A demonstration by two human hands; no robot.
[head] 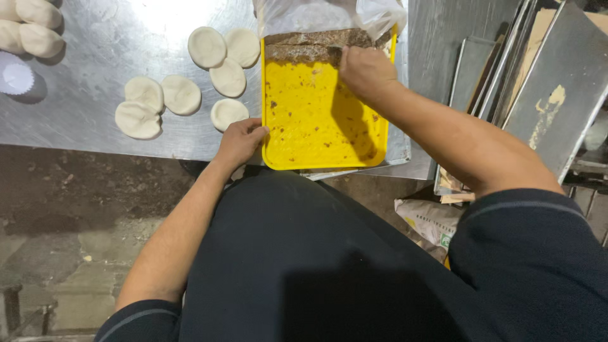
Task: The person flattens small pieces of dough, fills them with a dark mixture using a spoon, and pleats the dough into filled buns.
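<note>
A yellow tray [316, 120] lies at the front edge of a steel table [95, 76], flecked with brown crumbs. A brown slab of filling [304, 45] fills its far end under a clear plastic sheet [316, 14]. My right hand [364, 71] rests on the near edge of that slab, fingers curled into it. My left hand [240, 140] grips the tray's near left rim. Several flattened white dough discs [182, 94] lie on the table just left of the tray.
Rounded dough pieces [30, 26] and a white paper cup [14, 77] sit at the far left. Stacked metal baking trays [551, 82] lean at the right. A printed sack [430, 220] lies on the floor below them.
</note>
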